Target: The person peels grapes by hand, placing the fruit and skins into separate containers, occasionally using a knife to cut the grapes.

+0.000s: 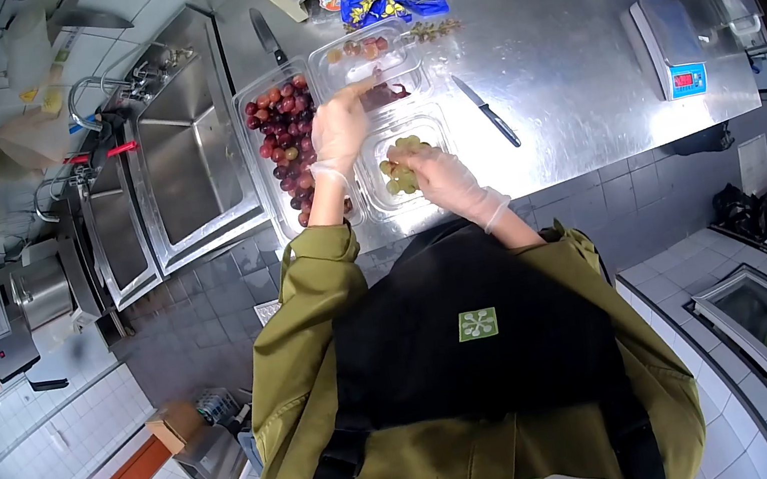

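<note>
Seen from head height, looking down at a steel table (571, 86), with clock positions taken from the middle of the view. At eleven o'clock, a long clear tray (274, 219) full of red grapes (288, 134), mostly dark, a few paler. Just right of it, toward one o'clock, a smaller clear box (381, 203) with green grapes (409, 177) inside. Beyond that, at twelve, another clear box (321, 75) with some pinkish grapes (368, 46) and, in its near part, a dark red scrap (392, 93), perhaps skin or stem, too blurred to name.

Both hands in thin clear gloves. Left hand (340, 133) at twelve o'clock, above the right side of the tray, pointing toward the far box; fingers bunched, any pinch on a piece impossible to tell. Right hand (444, 178) at two o'clock, reaching into the near box; fingers bent close together at the green grapes, grip on a single one likewise impossible to tell.

Near one o'clock, a small knife (487, 112) lying bare and a grape stalk (437, 29). At eleven, beyond the tray, a larger knife (267, 36). At two, well apart, a scale (670, 39) with lit red digits. At ten, a metal sink (186, 166).
</note>
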A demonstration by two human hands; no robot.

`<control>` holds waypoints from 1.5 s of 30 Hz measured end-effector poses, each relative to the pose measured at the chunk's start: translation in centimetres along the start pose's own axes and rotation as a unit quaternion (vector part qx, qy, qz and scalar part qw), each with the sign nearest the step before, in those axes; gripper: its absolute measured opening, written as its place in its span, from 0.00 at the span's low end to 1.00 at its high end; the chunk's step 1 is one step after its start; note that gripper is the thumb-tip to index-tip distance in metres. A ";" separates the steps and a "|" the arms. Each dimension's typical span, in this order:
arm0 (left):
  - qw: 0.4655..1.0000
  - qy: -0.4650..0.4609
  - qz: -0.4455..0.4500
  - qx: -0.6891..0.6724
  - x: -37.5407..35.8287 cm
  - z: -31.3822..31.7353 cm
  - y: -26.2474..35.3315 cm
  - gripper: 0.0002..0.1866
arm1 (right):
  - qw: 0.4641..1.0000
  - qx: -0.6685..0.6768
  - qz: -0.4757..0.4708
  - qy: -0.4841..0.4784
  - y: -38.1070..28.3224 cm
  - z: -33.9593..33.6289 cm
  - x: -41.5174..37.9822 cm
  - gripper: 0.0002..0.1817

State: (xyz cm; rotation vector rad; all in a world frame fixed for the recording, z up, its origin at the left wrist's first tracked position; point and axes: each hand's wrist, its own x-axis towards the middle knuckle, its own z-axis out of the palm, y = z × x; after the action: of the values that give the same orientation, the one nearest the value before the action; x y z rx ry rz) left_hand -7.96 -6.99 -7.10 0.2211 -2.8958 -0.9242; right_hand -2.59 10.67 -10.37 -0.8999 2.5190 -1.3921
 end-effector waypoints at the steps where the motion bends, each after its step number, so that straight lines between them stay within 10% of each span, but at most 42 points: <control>1: 1.000 0.005 0.001 0.006 0.1 -0.2 0.3 0.11 | 1.000 0.014 0.011 -0.012 0.2 0.0 0.0 0.14; 14: 0.982 0.111 0.115 0.102 4.4 1.1 0.6 0.09 | 0.999 0.022 0.044 0.016 -0.8 -1.2 -0.1 0.14; 25: 0.995 0.063 -0.001 0.079 7.1 5.0 0.7 0.08 | 0.981 0.157 0.107 0.030 -0.9 -1.4 -0.7 0.15; 28: 0.995 0.093 0.027 -0.003 4.8 3.2 2.6 0.07 | 0.844 0.480 0.231 0.061 0.0 -0.9 -0.2 0.20; 31: 0.989 0.047 0.140 0.022 -0.1 1.2 5.8 0.04 | 0.577 0.749 0.305 0.118 0.0 -2.7 1.3 0.24; 35: 0.967 0.014 0.249 0.042 -5.4 0.6 7.6 0.08 | 0.473 0.856 0.202 0.055 2.6 -2.3 1.9 0.26; 37: 0.974 0.008 0.224 0.008 -6.4 -0.2 7.7 0.10 | 0.754 0.633 0.171 0.046 3.9 -0.8 2.1 0.23; 40: 0.989 -0.032 0.128 -0.065 -6.3 -1.0 7.3 0.12 | 0.780 0.592 0.190 0.066 3.0 -0.2 1.9 0.17; 42: 0.988 -0.001 0.153 -0.030 -6.4 -0.9 7.1 0.13 | 0.618 0.768 0.160 0.054 -0.1 -2.2 1.9 0.15; 45: 0.982 0.039 0.182 0.039 -6.8 -0.3 7.0 0.12 | 0.737 0.648 0.171 0.084 0.6 -0.8 1.8 0.13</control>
State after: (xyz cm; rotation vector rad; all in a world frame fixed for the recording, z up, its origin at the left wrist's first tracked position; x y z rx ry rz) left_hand -1.96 -0.35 -3.07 -0.2553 -2.7659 -0.7223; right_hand -4.65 10.49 -10.03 0.0079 1.0157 -2.4366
